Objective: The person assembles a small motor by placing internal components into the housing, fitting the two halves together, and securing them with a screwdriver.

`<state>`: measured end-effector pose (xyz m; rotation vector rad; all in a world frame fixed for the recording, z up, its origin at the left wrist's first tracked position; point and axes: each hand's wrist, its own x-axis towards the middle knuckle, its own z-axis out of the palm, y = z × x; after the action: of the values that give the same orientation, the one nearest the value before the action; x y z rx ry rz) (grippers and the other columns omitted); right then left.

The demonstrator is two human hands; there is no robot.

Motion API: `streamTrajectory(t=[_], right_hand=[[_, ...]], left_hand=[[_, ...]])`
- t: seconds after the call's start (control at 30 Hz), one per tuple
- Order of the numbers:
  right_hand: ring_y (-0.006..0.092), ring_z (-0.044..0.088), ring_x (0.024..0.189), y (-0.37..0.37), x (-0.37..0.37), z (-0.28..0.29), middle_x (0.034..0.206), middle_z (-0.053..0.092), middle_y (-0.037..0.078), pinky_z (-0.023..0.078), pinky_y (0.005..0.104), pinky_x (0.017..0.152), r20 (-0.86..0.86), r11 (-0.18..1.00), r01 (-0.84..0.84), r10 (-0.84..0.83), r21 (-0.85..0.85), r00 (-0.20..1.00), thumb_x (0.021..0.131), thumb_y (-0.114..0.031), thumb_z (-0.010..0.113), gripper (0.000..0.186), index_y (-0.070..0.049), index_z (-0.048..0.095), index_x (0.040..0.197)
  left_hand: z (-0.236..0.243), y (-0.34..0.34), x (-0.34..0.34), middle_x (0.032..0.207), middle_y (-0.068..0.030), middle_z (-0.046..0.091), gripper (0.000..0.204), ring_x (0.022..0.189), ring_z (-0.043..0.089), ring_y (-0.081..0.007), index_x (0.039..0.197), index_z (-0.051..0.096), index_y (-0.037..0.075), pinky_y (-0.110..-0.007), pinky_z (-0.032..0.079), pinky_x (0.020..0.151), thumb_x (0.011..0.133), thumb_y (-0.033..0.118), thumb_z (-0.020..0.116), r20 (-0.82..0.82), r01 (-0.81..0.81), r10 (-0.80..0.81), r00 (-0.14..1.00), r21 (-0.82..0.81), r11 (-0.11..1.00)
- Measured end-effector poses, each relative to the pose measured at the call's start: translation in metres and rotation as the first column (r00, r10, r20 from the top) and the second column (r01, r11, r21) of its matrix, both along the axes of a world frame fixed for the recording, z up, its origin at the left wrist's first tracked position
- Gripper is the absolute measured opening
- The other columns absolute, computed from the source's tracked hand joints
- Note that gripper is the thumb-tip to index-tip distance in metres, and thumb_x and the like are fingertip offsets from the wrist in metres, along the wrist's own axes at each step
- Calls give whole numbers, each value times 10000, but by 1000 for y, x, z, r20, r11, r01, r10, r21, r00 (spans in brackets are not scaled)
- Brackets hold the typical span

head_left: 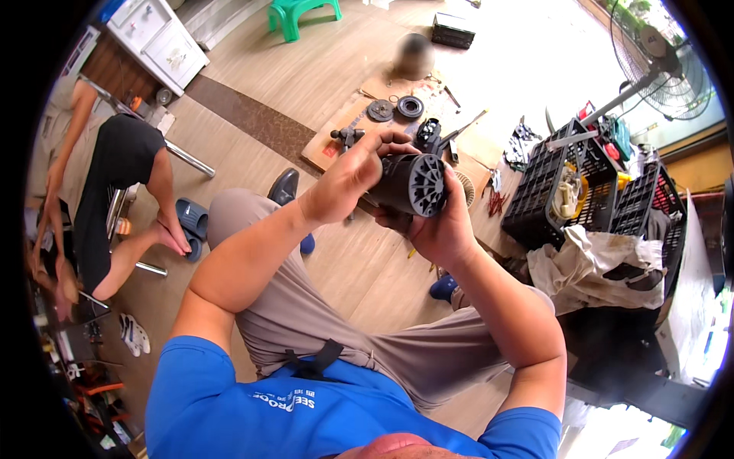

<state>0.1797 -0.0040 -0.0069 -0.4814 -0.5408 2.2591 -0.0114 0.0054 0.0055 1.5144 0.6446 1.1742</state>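
I hold a black cylindrical housing (423,186) between both hands, tilted so that its end with radial ribs and openings faces up toward me. My left hand (353,172) is at its left side, fingers curled over the top. My right hand (437,228) grips it from below and the right, thumb along the side and other fingers partly hidden behind it. Just beyond my hands, a cardboard sheet (335,132) carries a flat disc (380,109), a dark ring-shaped part (410,106), a small metal part (347,136) and several tools.
Black plastic crates (527,191) with a draped cloth (589,268) stand at my right, below a fan (651,53). A seated person's bare leg (122,264) and slippers (191,214) are at my left. A white cabinet (157,42), green stool (302,15) and black box (453,30) stand farther back.
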Motion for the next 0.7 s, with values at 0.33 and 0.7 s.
streamTrajectory(t=[0.33, 0.7], right_hand=[[245, 668, 1060, 42, -3, -5, 1203, 666, 122, 558, 418, 889, 91, 939, 168, -204, 299, 975, 1037, -475, 385, 549, -18, 541, 1298], [216, 596, 1131, 54, -4, 9, 1298, 598, 129, 483, 354, 957, 416, 607, -52, -478, 793, 773, 1002, -328, 539, 551, -5, 440, 1437]], left_hand=[[-11, 22, 1, 1219, -44, 595, 609, 1148, 571, -139, 1287, 553, 85, -340, 523, 891, 1010, 608, 410, 16, -240, 319, 948, -622, 745], [11, 31, 15, 1166, -114, 667, 500, 1028, 665, -244, 1308, 564, 138, -483, 567, 837, 1037, 518, 384, 708, 427, 55, 704, -484, 764]])
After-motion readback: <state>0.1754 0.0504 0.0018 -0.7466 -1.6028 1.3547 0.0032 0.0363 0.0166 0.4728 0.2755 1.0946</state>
